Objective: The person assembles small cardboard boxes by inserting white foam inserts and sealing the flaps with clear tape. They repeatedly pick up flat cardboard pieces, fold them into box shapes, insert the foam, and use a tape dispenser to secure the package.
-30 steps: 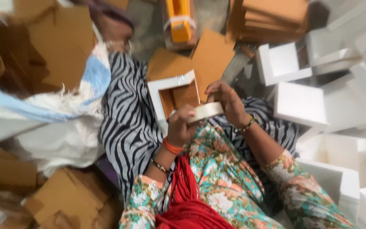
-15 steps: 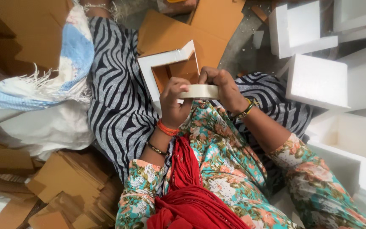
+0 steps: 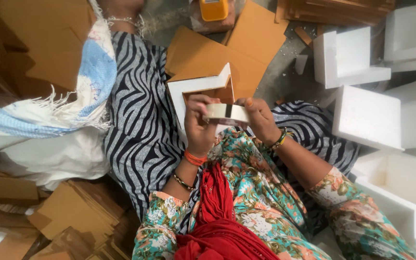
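Tape roll (image 3: pixel 227 113) held between left hand (image 3: pixel 199 126) and right hand (image 3: pixel 261 120).

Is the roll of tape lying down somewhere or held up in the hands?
Held up. The roll of tape sits between the left hand and right hand, above the lap, in front of the white foam corner piece.

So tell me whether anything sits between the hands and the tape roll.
Nothing visible does: the left hand and right hand both already grip the pale round tape roll from either side.
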